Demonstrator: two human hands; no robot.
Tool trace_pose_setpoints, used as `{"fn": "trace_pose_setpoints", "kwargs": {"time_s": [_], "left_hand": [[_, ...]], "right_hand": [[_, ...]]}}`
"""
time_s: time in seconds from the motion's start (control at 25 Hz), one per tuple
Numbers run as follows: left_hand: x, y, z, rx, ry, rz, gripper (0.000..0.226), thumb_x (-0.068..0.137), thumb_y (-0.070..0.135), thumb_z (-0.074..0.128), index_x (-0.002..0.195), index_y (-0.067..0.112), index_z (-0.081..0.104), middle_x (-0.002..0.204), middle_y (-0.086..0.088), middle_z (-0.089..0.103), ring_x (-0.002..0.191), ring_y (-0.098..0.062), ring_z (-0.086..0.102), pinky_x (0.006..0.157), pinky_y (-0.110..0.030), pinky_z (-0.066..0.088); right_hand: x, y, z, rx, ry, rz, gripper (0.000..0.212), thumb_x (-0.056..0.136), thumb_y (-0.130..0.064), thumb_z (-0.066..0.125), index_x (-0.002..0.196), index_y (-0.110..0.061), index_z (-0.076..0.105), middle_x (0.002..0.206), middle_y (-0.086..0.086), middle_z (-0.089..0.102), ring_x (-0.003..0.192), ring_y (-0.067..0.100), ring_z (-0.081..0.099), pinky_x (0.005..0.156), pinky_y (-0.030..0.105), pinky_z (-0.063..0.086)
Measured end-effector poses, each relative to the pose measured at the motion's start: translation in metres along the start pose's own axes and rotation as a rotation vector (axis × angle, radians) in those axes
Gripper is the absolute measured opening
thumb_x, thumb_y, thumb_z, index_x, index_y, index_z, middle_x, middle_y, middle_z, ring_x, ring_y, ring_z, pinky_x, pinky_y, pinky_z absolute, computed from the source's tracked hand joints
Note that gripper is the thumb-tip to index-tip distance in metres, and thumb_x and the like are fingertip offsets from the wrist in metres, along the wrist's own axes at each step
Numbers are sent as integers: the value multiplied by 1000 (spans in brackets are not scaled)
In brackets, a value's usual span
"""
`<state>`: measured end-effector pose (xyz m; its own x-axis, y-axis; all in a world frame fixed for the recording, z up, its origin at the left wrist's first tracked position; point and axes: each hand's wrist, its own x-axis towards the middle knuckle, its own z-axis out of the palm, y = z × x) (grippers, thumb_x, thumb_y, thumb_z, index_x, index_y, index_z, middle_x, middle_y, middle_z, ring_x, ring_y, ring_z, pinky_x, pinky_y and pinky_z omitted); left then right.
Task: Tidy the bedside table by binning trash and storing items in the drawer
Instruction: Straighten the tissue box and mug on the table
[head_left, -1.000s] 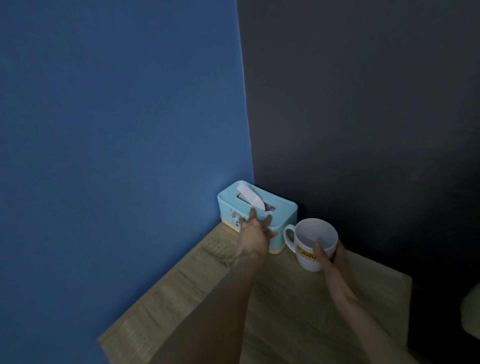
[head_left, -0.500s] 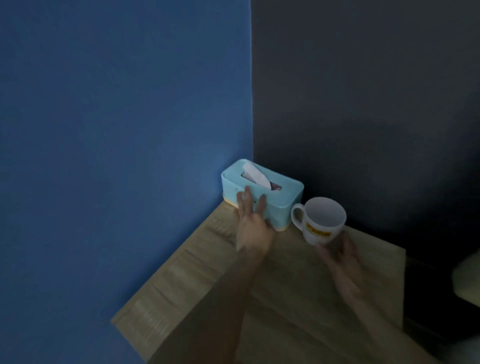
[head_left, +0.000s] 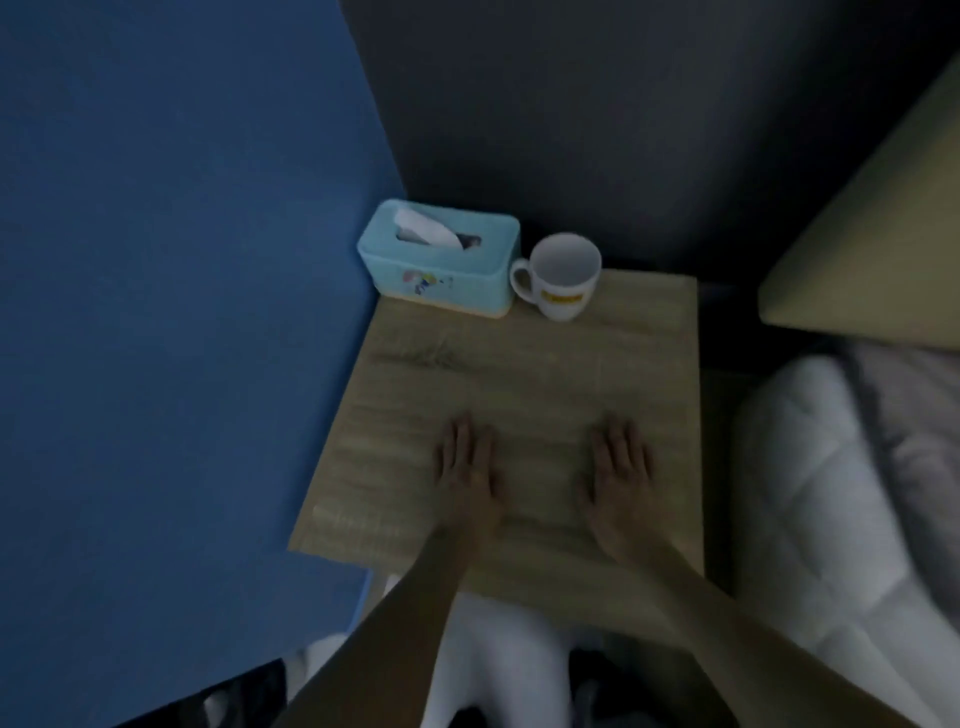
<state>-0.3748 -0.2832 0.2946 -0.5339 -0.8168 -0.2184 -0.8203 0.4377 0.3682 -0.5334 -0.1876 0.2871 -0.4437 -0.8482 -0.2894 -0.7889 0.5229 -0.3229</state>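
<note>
Hands (head_left: 467, 467) off mug (head_left: 563, 278) (now flat)

I see the wooden bedside table (head_left: 519, 374), its top bare across the middle. At its back left corner sits a light blue tissue box (head_left: 441, 270), a white tissue poking up. Just beside it stands an upright white mug (head_left: 563, 278), seemingly empty, handle towards the box.

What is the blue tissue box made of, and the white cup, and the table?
The tissue box looks like smooth, matte plastic, going by its rounded, moulded corners. The cup looks like glazed ceramic: thick white walls and a sturdy handle. The table shows pale wood grain, though it may be a printed laminate over board.
</note>
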Motion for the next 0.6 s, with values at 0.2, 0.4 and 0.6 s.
{"fn": "trace_pose_setpoints", "kwargs": {"time_s": [0.2,0.4,0.6], "left_hand": [[-72,-11,14,0,-64,159,51,88,24,38,133,2,46,138,-31,47,127,-47,46,98,-62,43],[-131,-30,11,35,-210,282,55,86,18,43,140,6,42,150,-23,34,139,-40,33,109,-55,35],[-166,-38,2,87,-293,234,64,97,14,42,152,16,10,161,-5,-10,149,-22,-8,121,-38,13]], "right_hand": [[-70,-25,30,20,54,69,58,84,-30,38,132,2,43,142,26,40,130,45,37,104,53,33],[-140,-59,47,66,86,157,65,89,-23,49,143,1,22,154,19,16,142,38,12,114,46,14],[-178,-81,58,61,-30,184,75,91,-24,46,147,-6,-1,156,12,-12,143,31,-12,117,42,12]]}}
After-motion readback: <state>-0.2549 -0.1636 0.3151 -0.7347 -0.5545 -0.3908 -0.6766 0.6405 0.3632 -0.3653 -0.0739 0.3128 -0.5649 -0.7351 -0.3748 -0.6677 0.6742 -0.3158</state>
